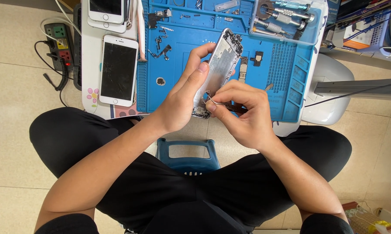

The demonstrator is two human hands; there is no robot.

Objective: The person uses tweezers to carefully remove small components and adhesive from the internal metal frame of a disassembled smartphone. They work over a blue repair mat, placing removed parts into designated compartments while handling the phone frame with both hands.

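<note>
My left hand (182, 97) grips a bare silver phone housing (219, 65), tilted upright above a blue repair mat (286, 69), with the thumb across its inner face. My right hand (243, 112) pinches thin metal tweezers (213, 101) whose tips touch the lower end of the housing. Small screws, brackets and flex parts (163, 43) lie scattered on the mat to the upper left of my hands.
A white phone with a cracked dark screen (118, 70) lies left of the mat, another white phone (106, 11) above it. A clear tray of screwdriver handles (282, 19) sits top right. A power strip (60, 41) lies on the floor, a blue stool (187, 151) between my knees.
</note>
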